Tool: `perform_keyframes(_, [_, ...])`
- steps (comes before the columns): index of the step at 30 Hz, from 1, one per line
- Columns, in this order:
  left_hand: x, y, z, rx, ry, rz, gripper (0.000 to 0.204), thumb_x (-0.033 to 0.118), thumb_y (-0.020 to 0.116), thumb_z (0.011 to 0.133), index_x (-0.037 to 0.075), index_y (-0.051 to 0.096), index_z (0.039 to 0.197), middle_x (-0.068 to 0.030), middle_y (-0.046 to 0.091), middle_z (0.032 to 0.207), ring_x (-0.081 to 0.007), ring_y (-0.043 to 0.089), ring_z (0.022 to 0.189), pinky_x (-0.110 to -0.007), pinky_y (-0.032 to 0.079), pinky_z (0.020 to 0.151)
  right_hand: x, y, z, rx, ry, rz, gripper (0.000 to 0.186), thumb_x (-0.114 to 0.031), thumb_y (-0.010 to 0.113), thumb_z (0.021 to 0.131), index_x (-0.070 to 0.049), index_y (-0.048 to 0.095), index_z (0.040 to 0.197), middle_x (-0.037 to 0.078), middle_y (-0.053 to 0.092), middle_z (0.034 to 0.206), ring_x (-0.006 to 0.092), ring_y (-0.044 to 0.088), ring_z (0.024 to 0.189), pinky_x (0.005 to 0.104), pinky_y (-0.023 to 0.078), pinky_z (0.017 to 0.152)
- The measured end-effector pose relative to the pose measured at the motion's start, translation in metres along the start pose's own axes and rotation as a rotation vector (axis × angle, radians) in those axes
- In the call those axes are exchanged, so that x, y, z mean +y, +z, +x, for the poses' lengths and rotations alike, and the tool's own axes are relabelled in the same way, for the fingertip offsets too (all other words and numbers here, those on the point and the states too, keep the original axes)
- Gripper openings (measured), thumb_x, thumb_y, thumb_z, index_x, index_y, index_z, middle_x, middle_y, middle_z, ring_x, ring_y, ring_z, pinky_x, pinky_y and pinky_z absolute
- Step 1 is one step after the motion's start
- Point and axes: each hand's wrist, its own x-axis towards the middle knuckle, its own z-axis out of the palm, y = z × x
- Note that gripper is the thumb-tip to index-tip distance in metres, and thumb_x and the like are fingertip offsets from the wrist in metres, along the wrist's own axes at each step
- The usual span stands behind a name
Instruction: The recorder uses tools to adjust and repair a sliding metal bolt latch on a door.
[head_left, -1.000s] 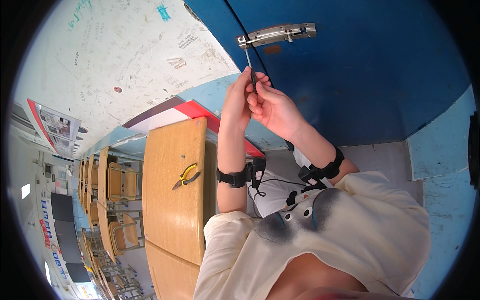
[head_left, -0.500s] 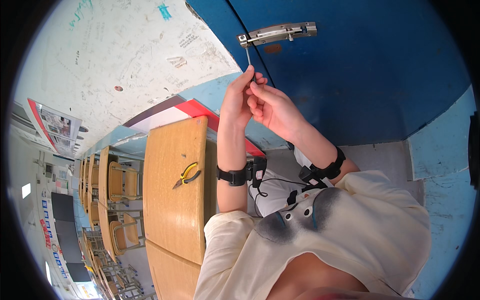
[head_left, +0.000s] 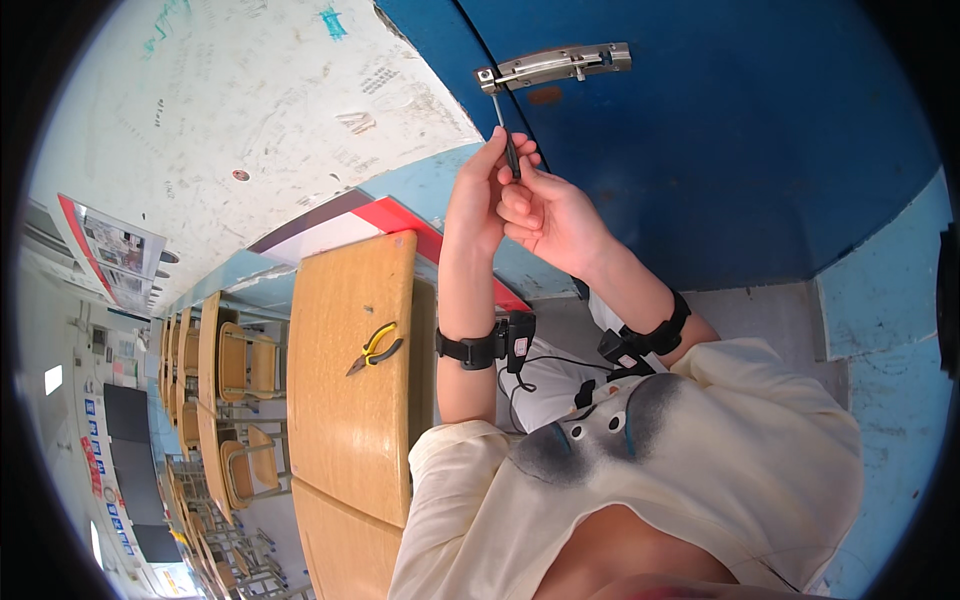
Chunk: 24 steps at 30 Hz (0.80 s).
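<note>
The left hand [head_left: 478,195] grips one screwdriver [head_left: 512,156], tip at one bolt [head_left: 560,66] across the left edge of one door [head_left: 720,150]; the right hand [head_left: 568,228] curls beside it (grip unclear).

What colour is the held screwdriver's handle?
The screwdriver handle is black, clearest in the head view.

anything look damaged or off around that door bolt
A brown patch interrupts the blue door just below the metal bolt, possibly rust or worn paint. The white wall alongside is scuffed and marked, its edge ragged.
</note>
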Motion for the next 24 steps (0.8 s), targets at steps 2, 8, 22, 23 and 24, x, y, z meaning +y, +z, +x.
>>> perform_keyframes(2, [0.002, -0.003, 0.002, 0.001, -0.001, -0.010, 0.027, 0.030, 0.061, 0.090, 0.003, 0.061, 0.092, -0.0078, 0.064, 0.087, -0.0171, 0.061, 0.082, -0.027, 0.052, 0.071, -0.002, 0.009, -0.002, -0.013, -0.001, -0.013, 0.025, -0.030, 0.043, 0.100, -0.007, 0.054, 0.095, -0.001, 0.047, 0.065, 0.0069, 0.037, 0.053, 0.0207, 0.031, 0.050])
perform_keyframes(8, [-0.004, -0.006, 0.013, 0.001, -0.044, -0.058, 0.024, 0.028, 0.065, 0.089, 0.005, 0.059, 0.084, -0.0052, 0.061, 0.081, -0.0140, 0.059, 0.076, -0.026, 0.051, 0.066, -0.005, 0.012, -0.004, 0.147, -0.029, -0.274, 0.033, -0.039, 0.048, 0.098, -0.008, 0.056, 0.091, -0.002, 0.051, 0.068, 0.0061, 0.043, 0.054, 0.0206, 0.033, 0.050])
perform_keyframes(22, [-0.003, -0.001, 0.005, -0.034, -0.032, -0.052, 0.034, 0.033, 0.059, 0.092, 0.000, 0.060, 0.098, -0.0103, 0.064, 0.093, -0.0163, 0.060, 0.081, -0.028, 0.052, 0.072, -0.002, 0.010, -0.003, 0.081, -0.008, -0.242, 0.048, -0.045, 0.031, 0.101, -0.006, 0.058, 0.096, 0.000, 0.049, 0.063, 0.0087, 0.039, 0.052, 0.0222, 0.030, 0.049])
perform_keyframes(23, [-0.002, -0.006, 0.007, -0.040, -0.033, -0.038, 0.033, 0.033, 0.060, 0.091, 0.001, 0.060, 0.096, -0.0099, 0.064, 0.091, -0.0159, 0.060, 0.081, -0.028, 0.051, 0.072, -0.003, 0.013, -0.004, 0.078, -0.006, -0.242, 0.048, -0.045, 0.031, 0.101, -0.006, 0.058, 0.096, 0.000, 0.049, 0.063, 0.0087, 0.039, 0.052, 0.0222, 0.030, 0.049])
perform_keyframes(24, [-0.002, -0.010, 0.009, -0.046, -0.033, -0.024, 0.032, 0.033, 0.061, 0.091, 0.001, 0.060, 0.094, -0.0094, 0.064, 0.089, -0.0155, 0.060, 0.081, -0.028, 0.051, 0.072, -0.004, 0.017, -0.005, 0.115, 0.002, -0.282, 0.044, -0.043, 0.033, 0.101, -0.006, 0.057, 0.095, 0.000, 0.049, 0.064, 0.0084, 0.040, 0.052, 0.0220, 0.030, 0.050])
